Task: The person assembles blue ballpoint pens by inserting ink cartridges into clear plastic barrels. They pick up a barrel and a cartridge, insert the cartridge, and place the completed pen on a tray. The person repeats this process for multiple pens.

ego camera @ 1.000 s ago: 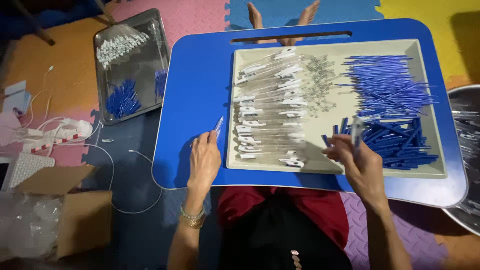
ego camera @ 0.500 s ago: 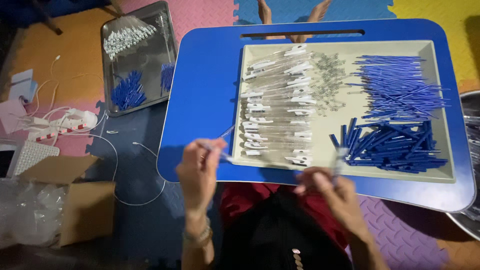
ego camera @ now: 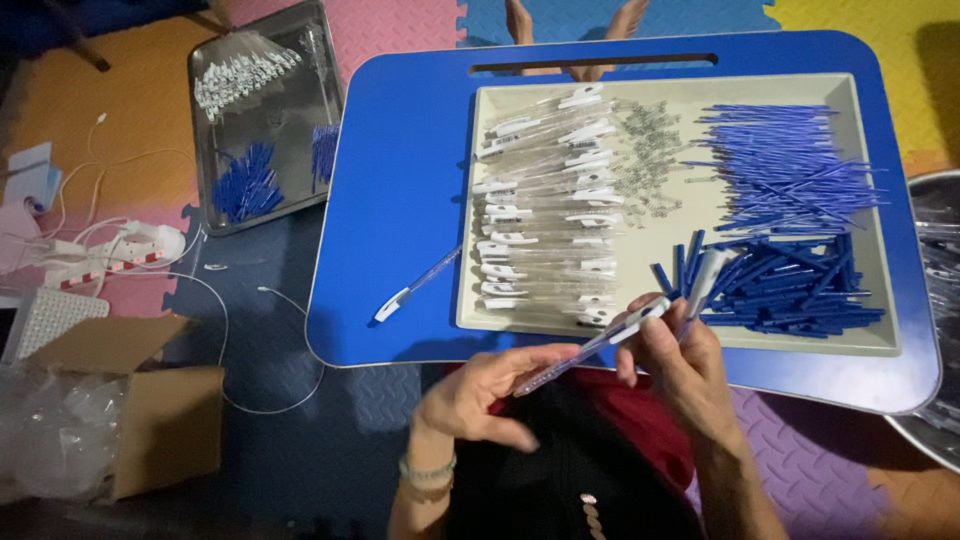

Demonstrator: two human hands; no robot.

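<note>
Both hands hold one clear pen barrel [ego camera: 590, 346] with a white clip, slanted over the near edge of the blue lap table [ego camera: 400, 180]. My left hand [ego camera: 490, 392] grips its lower end; my right hand [ego camera: 672, 360] pinches the clip end and also holds a pale cap-like piece [ego camera: 704, 274]. An assembled pen [ego camera: 417, 285] lies alone on the blue surface to the left. The cream tray [ego camera: 700, 345] holds clear barrels [ego camera: 545, 210], small springs [ego camera: 645, 160], thin blue refills [ego camera: 780, 165] and blue end pieces [ego camera: 790, 280].
A metal tray [ego camera: 262, 110] with white and blue parts lies on the floor mats at upper left. White cables and a power strip [ego camera: 110, 250] sit at far left, near a cardboard box [ego camera: 150, 400]. A metal bowl edge [ego camera: 935, 300] shows at right.
My left hand left the assembled pen on the blue table and came toward my lap. My right hand drew back from the blue pieces, and both now hold a clear barrel.
</note>
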